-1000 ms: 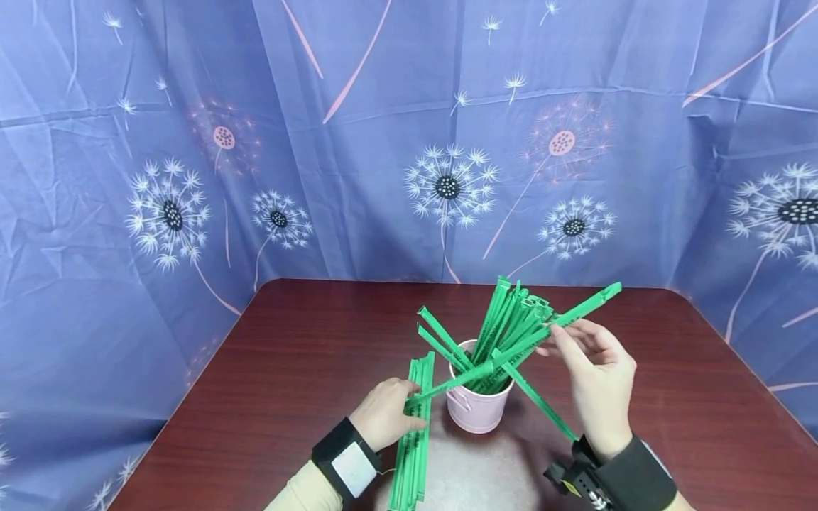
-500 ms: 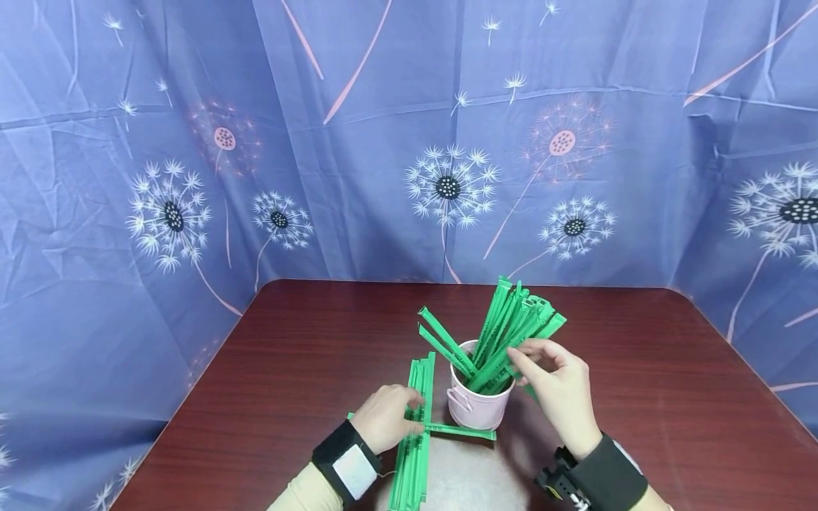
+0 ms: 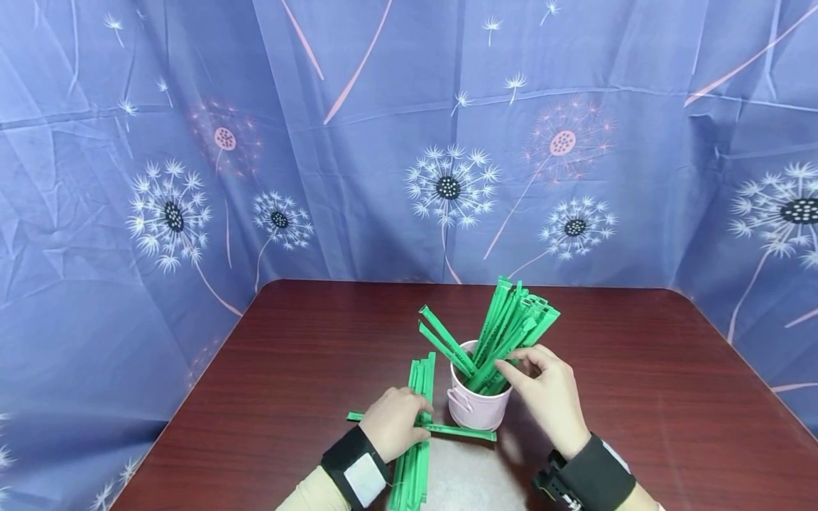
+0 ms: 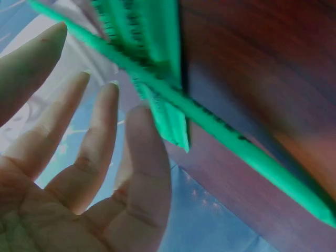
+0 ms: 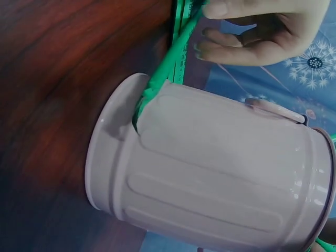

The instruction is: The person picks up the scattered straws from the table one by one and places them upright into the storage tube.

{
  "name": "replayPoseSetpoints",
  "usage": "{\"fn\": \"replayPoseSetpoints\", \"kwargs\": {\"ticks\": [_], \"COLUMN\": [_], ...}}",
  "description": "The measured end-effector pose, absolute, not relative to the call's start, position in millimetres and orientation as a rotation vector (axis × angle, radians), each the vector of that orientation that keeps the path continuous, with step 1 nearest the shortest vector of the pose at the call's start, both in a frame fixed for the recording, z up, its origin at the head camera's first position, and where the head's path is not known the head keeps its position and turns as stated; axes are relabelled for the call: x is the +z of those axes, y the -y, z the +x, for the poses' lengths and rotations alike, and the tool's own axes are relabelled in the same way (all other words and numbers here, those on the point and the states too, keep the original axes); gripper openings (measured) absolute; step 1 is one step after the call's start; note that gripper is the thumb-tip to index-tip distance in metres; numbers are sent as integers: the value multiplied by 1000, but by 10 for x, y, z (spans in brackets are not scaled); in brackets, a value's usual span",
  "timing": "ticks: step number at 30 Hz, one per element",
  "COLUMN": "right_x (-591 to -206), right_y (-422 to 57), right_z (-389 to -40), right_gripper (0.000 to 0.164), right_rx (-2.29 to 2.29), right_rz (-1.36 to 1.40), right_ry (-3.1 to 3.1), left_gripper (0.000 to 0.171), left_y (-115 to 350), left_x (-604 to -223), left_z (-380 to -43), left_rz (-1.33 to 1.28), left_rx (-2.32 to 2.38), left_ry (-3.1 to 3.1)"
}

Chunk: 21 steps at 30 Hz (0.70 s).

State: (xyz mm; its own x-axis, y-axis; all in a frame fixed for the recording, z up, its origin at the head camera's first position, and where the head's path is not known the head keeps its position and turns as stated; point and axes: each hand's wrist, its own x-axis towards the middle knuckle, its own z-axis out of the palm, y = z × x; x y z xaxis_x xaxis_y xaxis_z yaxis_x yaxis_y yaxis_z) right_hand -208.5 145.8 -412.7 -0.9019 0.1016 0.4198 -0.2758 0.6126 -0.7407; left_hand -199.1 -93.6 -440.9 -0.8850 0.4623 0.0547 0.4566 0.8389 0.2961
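Observation:
A small pink bucket (image 3: 478, 411) holds several long, flat green stick packets (image 3: 495, 323) with black print, leaning at different angles. My right hand (image 3: 544, 390) is at the bucket's right rim, thumb and forefinger pinching one leaning packet. Left of the bucket lies a row of the same packets (image 3: 409, 472), with a single packet (image 3: 463, 431) laid across it, its right end beside the bucket's base. My left hand (image 3: 393, 424) is over that crossing, fingers spread and fairly straight in the left wrist view, thumb tip right at the crosswise packet (image 4: 152, 79).
The dark red-brown wooden table (image 3: 307, 341) has its far edge behind the bucket. A blue cloth (image 3: 371, 177) with dandelion prints hangs around it. The bucket's small side handle (image 5: 278, 110) sticks out toward the left hand.
A long packet stretched between the hands has been laid crosswise over the row. My right hand has moved left and down to the bucket; my left hand has shifted slightly right.

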Motion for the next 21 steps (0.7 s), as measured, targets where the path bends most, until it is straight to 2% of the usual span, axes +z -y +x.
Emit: {"fn": "replayPoseSetpoints", "kwargs": {"ticks": [8,13,17,21], "right_x": [-4147,-4139,-4167,-4211], "right_y": [-1500,-1545,-1591,-1620], "right_z": [-2063,-2049,-2027,-1998], "right_gripper": [12,10,16,20], "right_rx": [1142,1115,1161,1218], "right_rz": [201,235,254,274], "right_ry": [2397,2393,2378,2347], "left_gripper": [15,9,7,9], "left_y": [937,988,1030,1043], "left_x": [-4532,-4455,-4285,-4106], "left_z": [-1996,-2008,-2032,-2046], "left_rz": [788,877,930,862], "left_rx": [363,417,695,1117], "left_ry": [-3064,-3059,-2973,-2886]}}
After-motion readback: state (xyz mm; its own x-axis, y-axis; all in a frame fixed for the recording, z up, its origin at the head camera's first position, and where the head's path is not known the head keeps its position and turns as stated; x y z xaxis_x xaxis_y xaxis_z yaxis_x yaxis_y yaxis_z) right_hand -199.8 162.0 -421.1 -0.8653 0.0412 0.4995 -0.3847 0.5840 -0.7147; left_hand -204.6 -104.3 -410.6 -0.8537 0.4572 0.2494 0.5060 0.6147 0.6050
